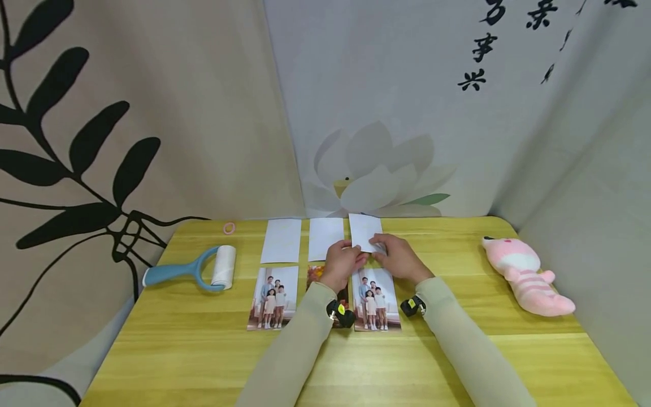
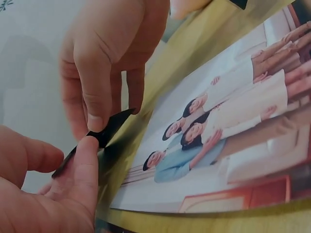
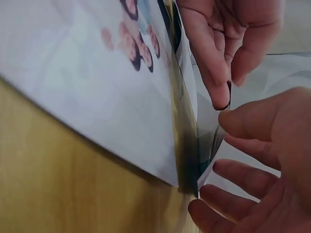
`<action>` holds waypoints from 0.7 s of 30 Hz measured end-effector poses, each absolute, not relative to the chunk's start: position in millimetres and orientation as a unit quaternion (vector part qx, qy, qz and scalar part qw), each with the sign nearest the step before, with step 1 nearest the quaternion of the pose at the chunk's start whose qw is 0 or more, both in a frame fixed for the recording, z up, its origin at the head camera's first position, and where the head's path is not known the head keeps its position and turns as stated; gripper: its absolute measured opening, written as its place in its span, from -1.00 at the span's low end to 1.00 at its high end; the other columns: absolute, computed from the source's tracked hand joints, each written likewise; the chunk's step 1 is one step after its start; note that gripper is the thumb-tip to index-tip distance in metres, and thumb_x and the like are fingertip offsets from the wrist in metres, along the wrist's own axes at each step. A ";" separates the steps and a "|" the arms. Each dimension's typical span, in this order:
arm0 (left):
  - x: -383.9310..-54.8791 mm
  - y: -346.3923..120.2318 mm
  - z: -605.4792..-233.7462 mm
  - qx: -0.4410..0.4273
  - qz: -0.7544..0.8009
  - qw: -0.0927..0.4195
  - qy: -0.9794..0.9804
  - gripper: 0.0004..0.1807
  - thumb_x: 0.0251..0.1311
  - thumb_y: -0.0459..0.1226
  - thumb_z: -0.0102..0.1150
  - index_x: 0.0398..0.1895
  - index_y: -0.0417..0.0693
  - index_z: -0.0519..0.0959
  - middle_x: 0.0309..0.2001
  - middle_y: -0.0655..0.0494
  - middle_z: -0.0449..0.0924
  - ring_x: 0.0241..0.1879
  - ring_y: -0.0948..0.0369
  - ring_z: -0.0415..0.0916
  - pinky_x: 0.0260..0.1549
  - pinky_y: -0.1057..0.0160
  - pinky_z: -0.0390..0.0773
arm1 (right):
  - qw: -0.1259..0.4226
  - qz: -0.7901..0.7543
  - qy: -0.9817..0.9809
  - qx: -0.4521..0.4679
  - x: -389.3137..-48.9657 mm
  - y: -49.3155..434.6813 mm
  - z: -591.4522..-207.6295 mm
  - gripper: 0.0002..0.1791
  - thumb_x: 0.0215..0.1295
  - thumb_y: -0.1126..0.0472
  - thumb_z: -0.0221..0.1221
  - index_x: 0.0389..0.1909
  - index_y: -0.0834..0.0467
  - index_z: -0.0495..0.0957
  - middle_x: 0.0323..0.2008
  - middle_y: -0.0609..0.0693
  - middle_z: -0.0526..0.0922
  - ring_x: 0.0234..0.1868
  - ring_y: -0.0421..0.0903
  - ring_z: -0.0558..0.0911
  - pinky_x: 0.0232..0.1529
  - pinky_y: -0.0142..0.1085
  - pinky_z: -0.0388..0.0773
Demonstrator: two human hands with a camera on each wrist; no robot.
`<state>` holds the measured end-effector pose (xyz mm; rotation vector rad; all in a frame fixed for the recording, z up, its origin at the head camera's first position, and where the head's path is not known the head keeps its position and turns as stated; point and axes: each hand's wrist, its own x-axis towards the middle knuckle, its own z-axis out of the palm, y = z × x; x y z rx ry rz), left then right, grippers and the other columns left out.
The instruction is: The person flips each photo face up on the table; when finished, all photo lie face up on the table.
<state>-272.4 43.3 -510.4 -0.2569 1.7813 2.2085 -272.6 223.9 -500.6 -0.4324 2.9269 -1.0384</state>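
Note:
Between both hands, at the back of the table, a white-backed photo print [image 1: 364, 229] stands partly raised. My left hand [image 1: 343, 264] pinches its near edge between thumb and finger. My right hand [image 1: 400, 259] pinches the right part of that edge, its thumb near the left fingers in the left wrist view. Just below the hands lies a family photo [image 1: 377, 298]. Another family photo [image 1: 273, 298] lies to the left. A darker, orange-toned photo [image 1: 315, 273] is mostly hidden by my left hand and wrist.
Two white cards [image 1: 281, 241] lie in a row behind the photos. A blue-handled lint roller [image 1: 175, 273] and a pink ring [image 1: 229, 228] are on the left. A pink plush toy [image 1: 529, 277] lies at the right. A curtain [image 1: 376, 102] hangs behind the table [image 1: 447, 362].

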 end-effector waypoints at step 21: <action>-256.5 38.4 -506.7 -0.028 0.770 0.075 0.633 -0.47 0.49 -0.31 0.22 0.49 0.13 0.49 0.09 -0.20 0.66 0.05 -0.16 0.73 0.02 0.07 0.77 | -0.025 -0.437 0.896 -0.070 -260.1 211.5 -471.5 -0.50 0.56 0.01 0.20 0.38 0.15 0.54 0.30 0.16 0.65 0.28 0.18 0.66 0.23 0.13 0.65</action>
